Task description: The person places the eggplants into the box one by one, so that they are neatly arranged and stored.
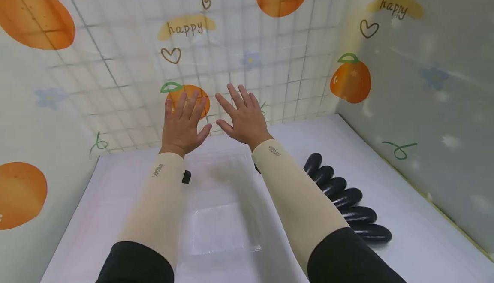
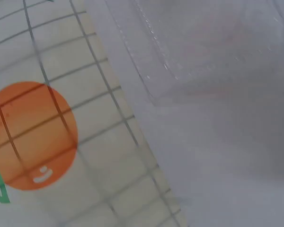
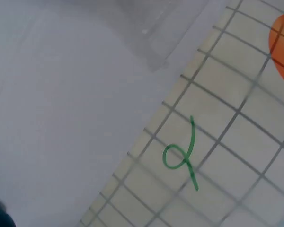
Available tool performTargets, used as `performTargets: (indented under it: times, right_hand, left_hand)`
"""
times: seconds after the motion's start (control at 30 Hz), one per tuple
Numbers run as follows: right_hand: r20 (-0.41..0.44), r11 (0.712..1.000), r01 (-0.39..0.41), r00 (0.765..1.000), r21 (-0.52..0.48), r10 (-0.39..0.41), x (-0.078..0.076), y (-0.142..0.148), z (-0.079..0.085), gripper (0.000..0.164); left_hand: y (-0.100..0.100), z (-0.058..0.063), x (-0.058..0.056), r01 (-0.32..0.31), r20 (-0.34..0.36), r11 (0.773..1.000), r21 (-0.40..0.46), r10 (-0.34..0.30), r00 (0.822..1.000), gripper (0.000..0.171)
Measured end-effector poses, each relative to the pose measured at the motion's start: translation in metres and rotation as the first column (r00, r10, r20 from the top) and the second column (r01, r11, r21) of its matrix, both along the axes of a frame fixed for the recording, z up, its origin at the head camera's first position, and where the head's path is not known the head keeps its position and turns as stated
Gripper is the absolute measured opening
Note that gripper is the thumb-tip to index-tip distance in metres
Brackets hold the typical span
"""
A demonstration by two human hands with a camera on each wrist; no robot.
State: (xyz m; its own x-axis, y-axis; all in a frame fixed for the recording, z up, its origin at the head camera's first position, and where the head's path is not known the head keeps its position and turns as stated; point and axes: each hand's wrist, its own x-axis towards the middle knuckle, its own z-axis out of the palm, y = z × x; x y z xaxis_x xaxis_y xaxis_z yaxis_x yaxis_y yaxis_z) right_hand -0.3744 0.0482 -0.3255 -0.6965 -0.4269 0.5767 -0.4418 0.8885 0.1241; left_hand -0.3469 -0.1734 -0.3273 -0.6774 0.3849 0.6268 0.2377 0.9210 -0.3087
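Both hands are held up, fingers spread and empty, near the far edge of the white table. In the head view my left hand overlaps a printed orange on the back curtain. Beside it, to the right, is my right hand, thumbs pointing toward each other. Below and between the forearms lies a clear plastic tray on the table. One corner of that tray shows in the left wrist view, and another part of the tray in the right wrist view. Neither wrist view shows fingers.
Several glossy black elongated ovals, like eggplants, lie in a slanting row right of the right forearm, which partly hides them. A translucent printed curtain over a wire grid stands behind the table; more sheeting lines the right side.
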Motion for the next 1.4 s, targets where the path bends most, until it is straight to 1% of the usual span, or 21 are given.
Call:
performTargets:
  times: [0.1, 0.17, 0.23, 0.27, 0.33, 0.43, 0.5, 0.57, 0.63, 0.7, 0.73, 0.8, 0.9, 1.0, 1.07, 1.13, 1.17, 1.2, 1.27, 1.33, 1.4]
  right_hand:
    - [-0.003, 0.998, -0.031, 0.999, 0.045, 0.032, 0.001, 0.006, 0.001, 0.075]
    - [0.009, 0.995, -0.073, 0.997, 0.065, 0.073, 0.005, 0.015, 0.005, 0.074]
    - [0.027, 0.990, -0.115, 0.993, 0.085, 0.113, 0.015, 0.028, 0.008, 0.074]
    - [0.036, 0.986, -0.136, 0.990, 0.094, 0.133, 0.021, 0.036, 0.008, 0.073]
    - [0.068, 0.980, -0.165, 0.985, 0.108, 0.158, 0.039, 0.054, 0.009, 0.073]
    - [0.115, 0.981, -0.163, 0.982, 0.108, 0.150, 0.070, 0.088, 0.002, 0.076]
    - [0.145, 0.986, -0.145, 0.981, 0.078, 0.133, 0.092, 0.113, -0.006, 0.078]
    - [0.172, 0.994, -0.108, 0.980, 0.027, 0.101, 0.114, 0.138, -0.019, 0.079]
    - [0.200, 0.997, -0.062, 0.978, -0.034, 0.068, 0.137, 0.160, -0.035, 0.079]
    - [0.233, 0.996, -0.011, 0.972, -0.092, 0.032, 0.160, 0.180, -0.050, 0.078]
    - [0.248, 0.993, 0.011, 0.969, -0.117, 0.018, 0.171, 0.189, -0.057, 0.078]
    - [0.282, 0.988, 0.053, 0.959, -0.145, -0.010, 0.190, 0.205, -0.067, 0.076]
    - [0.345, 0.981, 0.094, 0.938, -0.169, -0.031, 0.214, 0.226, -0.076, 0.073]
    - [0.411, 0.974, 0.124, 0.911, -0.190, -0.035, 0.230, 0.244, -0.088, 0.068]
    - [0.455, 0.969, 0.144, 0.890, -0.202, -0.037, 0.239, 0.254, -0.096, 0.064]
    - [0.478, 0.966, 0.148, 0.878, -0.210, -0.031, 0.246, 0.259, -0.106, 0.059]
    - [0.485, 0.967, 0.145, 0.874, -0.210, -0.025, 0.248, 0.260, -0.110, 0.057]
    - [0.484, 0.968, 0.138, 0.875, -0.211, -0.019, 0.249, 0.261, -0.115, 0.055]
    - [0.466, 0.970, 0.118, 0.885, -0.212, -0.006, 0.251, 0.261, -0.122, 0.052]
    - [0.441, 0.973, 0.108, 0.897, -0.201, -0.009, 0.253, 0.263, -0.126, 0.049]
    - [0.427, 0.977, 0.111, 0.904, -0.183, -0.022, 0.255, 0.267, -0.127, 0.049]
  left_hand:
    - [-0.016, 0.000, 0.004, 0.002, 0.029, 1.000, 0.000, -0.002, 1.000, 0.082]
    - [-0.025, -0.001, 0.008, -0.006, 0.101, 0.999, 0.041, 0.002, 0.995, 0.082]
    - [-0.033, -0.002, 0.016, -0.022, 0.217, 0.993, 0.115, -0.003, 0.976, 0.082]
    - [-0.037, -0.004, 0.022, -0.040, 0.286, 0.987, 0.158, -0.007, 0.958, 0.081]
    - [-0.049, -0.010, 0.037, -0.091, 0.420, 0.964, 0.251, -0.024, 0.907, 0.081]
    - [-0.068, -0.025, 0.064, -0.194, 0.581, 0.913, 0.358, -0.055, 0.812, 0.086]
    - [-0.077, -0.040, 0.081, -0.247, 0.644, 0.874, 0.418, -0.094, 0.759, 0.091]
    - [-0.080, -0.057, 0.098, -0.276, 0.676, 0.835, 0.476, -0.147, 0.722, 0.095]
    - [-0.078, -0.074, 0.116, -0.297, 0.690, 0.794, 0.531, -0.200, 0.696, 0.098]
    - [-0.073, -0.090, 0.135, -0.320, 0.687, 0.744, 0.587, -0.249, 0.682, 0.097]
    - [-0.070, -0.097, 0.144, -0.326, 0.678, 0.716, 0.617, -0.274, 0.682, 0.096]
    - [-0.064, -0.106, 0.162, -0.353, 0.666, 0.653, 0.670, -0.318, 0.675, 0.093]
    - [-0.061, -0.115, 0.183, -0.398, 0.645, 0.551, 0.733, -0.378, 0.664, 0.089]
    - [-0.059, -0.124, 0.192, -0.455, 0.634, 0.452, 0.767, -0.430, 0.643, 0.085]
    - [-0.056, -0.131, 0.196, -0.484, 0.626, 0.397, 0.779, -0.464, 0.627, 0.082]
    - [-0.054, -0.138, 0.201, -0.504, 0.619, 0.359, 0.785, -0.481, 0.621, 0.077]
    - [-0.053, -0.141, 0.204, -0.512, 0.617, 0.345, 0.787, -0.486, 0.619, 0.075]
    - [-0.053, -0.143, 0.206, -0.514, 0.615, 0.340, 0.788, -0.487, 0.620, 0.074]
    - [-0.052, -0.146, 0.211, -0.512, 0.608, 0.330, 0.793, -0.485, 0.628, 0.072]
    - [-0.050, -0.148, 0.214, -0.513, 0.595, 0.308, 0.801, -0.497, 0.632, 0.071]
    - [-0.046, -0.148, 0.215, -0.518, 0.574, 0.269, 0.812, -0.526, 0.628, 0.070]
